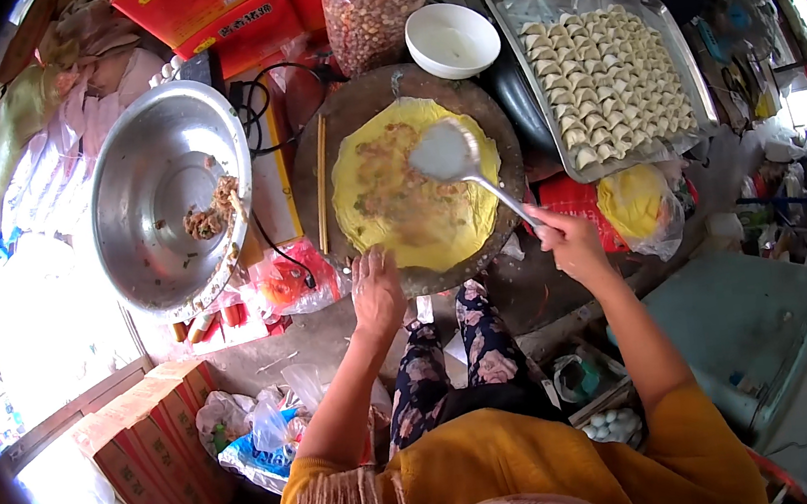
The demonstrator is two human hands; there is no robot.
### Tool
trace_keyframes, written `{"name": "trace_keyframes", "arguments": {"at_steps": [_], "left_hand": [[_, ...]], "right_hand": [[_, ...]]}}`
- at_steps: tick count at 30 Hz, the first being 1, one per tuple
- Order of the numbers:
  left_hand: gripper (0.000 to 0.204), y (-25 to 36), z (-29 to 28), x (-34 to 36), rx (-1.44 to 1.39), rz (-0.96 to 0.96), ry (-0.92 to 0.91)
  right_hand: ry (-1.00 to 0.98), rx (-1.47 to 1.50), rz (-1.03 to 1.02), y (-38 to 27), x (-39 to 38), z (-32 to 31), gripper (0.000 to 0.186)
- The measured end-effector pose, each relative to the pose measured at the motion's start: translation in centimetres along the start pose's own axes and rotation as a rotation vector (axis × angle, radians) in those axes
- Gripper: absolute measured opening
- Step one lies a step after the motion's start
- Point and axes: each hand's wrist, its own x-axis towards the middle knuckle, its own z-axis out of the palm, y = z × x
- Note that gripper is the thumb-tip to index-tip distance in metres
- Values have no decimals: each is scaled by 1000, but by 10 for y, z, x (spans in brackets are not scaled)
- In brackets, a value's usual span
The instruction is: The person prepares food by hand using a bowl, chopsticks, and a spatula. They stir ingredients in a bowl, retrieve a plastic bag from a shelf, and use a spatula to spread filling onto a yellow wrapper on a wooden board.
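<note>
My right hand grips the handle of a metal wok spatula. Its broad head rests over a round, thin yellow sheet that looks like egg skin. A thin, patchy layer of minced filling covers much of the sheet's middle and left. Under the sheet lies a round, dark board. With fingers stretched out, my left hand lies at the board's near-left edge, by the sheet's rim, holding nothing. Wooden chopsticks lie on the board's left side.
Left stands a tilted steel basin with leftover minced filling. A white bowl and a bag of peanuts sit behind the board. Dumplings fill a metal tray at right, near bagged yellow sheets. Cardboard boxes stand lower left.
</note>
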Motion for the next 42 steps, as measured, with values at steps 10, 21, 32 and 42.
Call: {"name": "trace_keyframes", "arguments": {"at_steps": [10,21,32,42], "left_hand": [[41,-6,-50,-13,-196,-6,127],[15,-66,-164,-85,-977,-751,689],[20,-72,-161,-50,-1468,-729,782],[22,-74,-153,-51,-1240,-763,819]], "right_hand": [[45,-455,-260,-33,-7,-105,38],[-182,-844,-1534,-409,55,48,33],[-599,-1437,-1951,-513,53,206,7],[-813,-1326,-1336,-552,114,247,12]]}}
